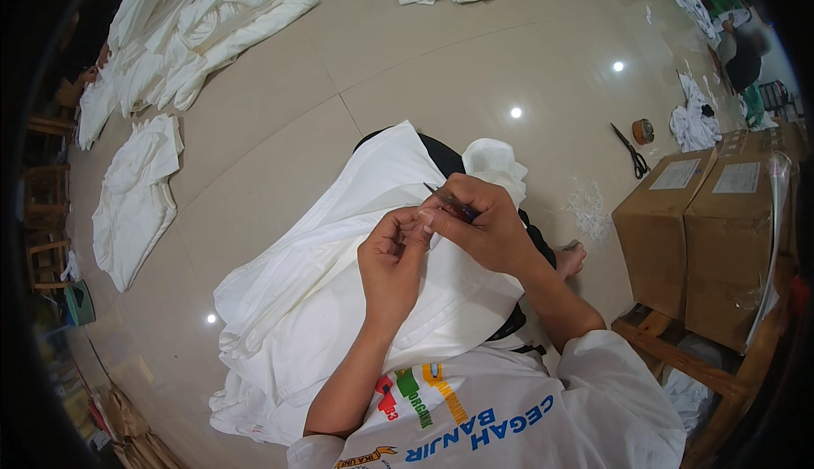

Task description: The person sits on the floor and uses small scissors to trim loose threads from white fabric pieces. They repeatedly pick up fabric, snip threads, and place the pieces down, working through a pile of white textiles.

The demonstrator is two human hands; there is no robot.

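White cloth [314, 274] is spread in folds over my lap and spills onto the floor at the left. In my right hand [479, 223] are small dark thread snips [458, 205], their pointed metal tip up and to the left. The fingers hide most of their handles. My left hand [394, 253] is closed in a pinch, its fingertips against my right thumb just below the snips. Whatever is between those left fingertips is too small or hidden to make out. Both hands are above the cloth, near its middle.
White cloth heaps [203, 28] lie on the tiled floor at the far left, with a folded white piece [136, 202] nearer. To the right are black scissors [630, 151], a tape roll [643, 131], thread scraps [589, 210] and cardboard boxes [649, 231]. Other people are at the edges.
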